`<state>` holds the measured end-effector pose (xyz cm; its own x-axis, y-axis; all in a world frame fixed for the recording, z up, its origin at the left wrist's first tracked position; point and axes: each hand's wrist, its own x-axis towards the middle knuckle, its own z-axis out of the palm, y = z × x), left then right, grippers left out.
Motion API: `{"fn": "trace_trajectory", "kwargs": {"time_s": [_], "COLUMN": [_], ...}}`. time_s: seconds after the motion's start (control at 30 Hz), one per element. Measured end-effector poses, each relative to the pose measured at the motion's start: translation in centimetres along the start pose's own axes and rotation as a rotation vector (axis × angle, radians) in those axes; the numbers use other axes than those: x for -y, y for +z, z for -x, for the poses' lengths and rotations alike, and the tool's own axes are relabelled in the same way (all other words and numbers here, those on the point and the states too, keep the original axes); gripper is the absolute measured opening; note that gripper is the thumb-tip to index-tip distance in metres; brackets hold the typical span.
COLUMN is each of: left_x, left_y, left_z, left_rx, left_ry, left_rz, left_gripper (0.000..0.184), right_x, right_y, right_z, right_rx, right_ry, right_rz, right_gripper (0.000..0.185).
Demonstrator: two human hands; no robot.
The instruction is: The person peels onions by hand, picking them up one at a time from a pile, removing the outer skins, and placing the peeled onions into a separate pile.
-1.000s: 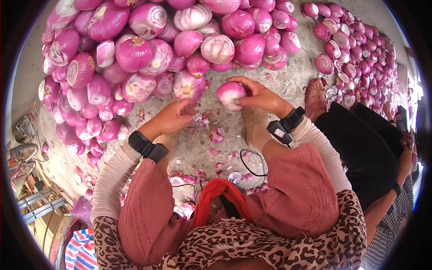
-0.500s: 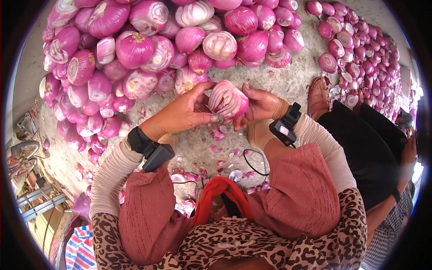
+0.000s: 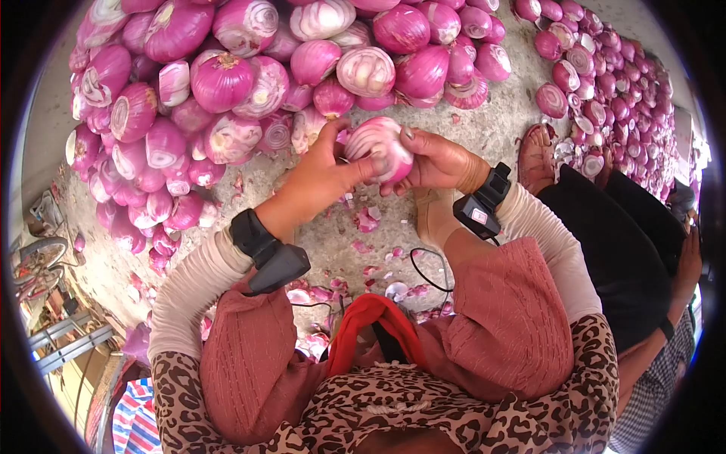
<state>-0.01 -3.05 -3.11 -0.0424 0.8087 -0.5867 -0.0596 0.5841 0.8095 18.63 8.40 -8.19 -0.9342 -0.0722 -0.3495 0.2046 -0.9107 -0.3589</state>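
Observation:
A purple and white onion [image 3: 378,148] is held between my two hands, over the concrete floor at the near edge of the big onion pile [image 3: 227,83]. My left hand [image 3: 324,168] grips it from the left, with the thumb across its face. On the right side, my right hand [image 3: 442,160] has its fingers wrapped round the onion, partly hidden behind it. Both wrists wear black devices. Bits of skin [image 3: 367,219] lie on the floor below the hands.
A second onion heap [image 3: 620,98] spreads at the upper right. Beside me on the right sits another person in black trousers [image 3: 605,250], one sandalled foot near that heap. A dark cable [image 3: 429,283] loops between my legs. Metal bars [image 3: 72,344] stand at the lower left.
My left hand, empty and apart a second ago, has come to the onion and now holds it too. The onion has been turned, and its pale layered side shows.

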Motion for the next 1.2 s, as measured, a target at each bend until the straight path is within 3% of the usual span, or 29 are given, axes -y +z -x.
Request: {"fn": "trace_trajectory", "kwargs": {"time_s": [0.13,0.2,0.33,0.4,0.43,0.5,0.53,0.6,0.67,0.7,0.73,0.83,0.87,1.0,1.03,1.07,1.13,1.17,1.2], "left_x": [1.6,2.5,2.4,-0.1,-1.6,-4.8,-5.9,-7.7,-7.0,-6.2,-5.4,0.1,0.0,-4.1,-5.2,-6.7,-8.9,-8.7,-8.1], "left_y": [-0.3,-1.9,-2.7,-2.9,-2.8,-2.1,-1.7,-1.1,-0.6,-0.4,-0.2,-1.3,-1.4,-1.9,-1.6,-1.2,-0.3,-0.1,0.1], "left_z": [0.9,0.5,-0.1,0.1,0.4,1.2,1.6,2.0,1.4,1.2,0.9,-0.3,0.1,1.3,1.5,1.9,2.6,2.6,2.3], "left_rx": [0.045,0.399,0.563,0.694,0.692,0.746,0.746,0.773,0.804,0.826,0.845,0.926,0.933,0.887,0.851,0.852,0.921,0.928,0.913], "left_ry": [0.122,0.135,0.130,0.145,0.144,0.170,0.170,0.090,0.145,0.022,-0.104,-0.214,-0.213,0.103,0.199,0.222,0.139,0.150,-0.025], "left_rz": [-0.253,-0.823,-1.094,-0.614,-0.615,0.005,0.003,0.398,0.409,0.404,0.400,-0.176,-0.178,-0.989,-1.183,-1.187,-0.077,-0.082,0.105], "left_gripper": [0.063,0.044,0.033,0.030,0.030,0.037,0.037,0.040,0.042,0.041,0.041,0.038,0.038,0.037,0.036,0.036,0.038,0.038,0.038], "right_x": [0.1,0.6,0.5,0.6,0.7,0.7,0.8,1.7,1.8,1.6,1.4,1.1,1.2,1.5,1.4,1.5,1.5,1.4,1.4], "right_y": [-1.2,-1.6,-2.1,-0.3,0.5,0.7,0.9,2.7,3.1,3.5,2.8,1.1,0.9,-0.7,-1.0,-0.9,0.5,1.2,1.8], "right_z": [0.6,1.2,1.5,1.3,1.1,0.8,0.7,1.0,1.1,1.3,1.0,1.2,1.5,2.2,1.9,1.7,1.4,1.3,1.4], "right_rx": [-0.006,0.096,0.083,0.014,-0.054,-0.041,-0.032,-0.002,0.065,-0.077,-0.078,-0.028,-0.033,-0.151,-0.136,-0.120,-0.128,-0.082,-0.035], "right_ry": [-0.024,-0.069,-0.070,-0.135,-0.201,-0.188,-0.175,-0.121,-0.028,-0.014,-0.022,-0.140,-0.144,-0.210,-0.190,-0.166,-0.134,-0.116,-0.099], "right_rz": [-0.219,-0.231,-0.210,-0.188,-0.163,-0.105,-0.050,-0.026,-0.032,0.004,0.011,-0.031,-0.031,0.084,0.250,0.415,0.429,0.328,0.226], "right_gripper": [0.064,0.067,0.061,0.061,0.061,0.062,0.064,0.069,0.070,0.068,0.068,0.063,0.063,0.056,0.057,0.057,0.058,0.058,0.058]}}
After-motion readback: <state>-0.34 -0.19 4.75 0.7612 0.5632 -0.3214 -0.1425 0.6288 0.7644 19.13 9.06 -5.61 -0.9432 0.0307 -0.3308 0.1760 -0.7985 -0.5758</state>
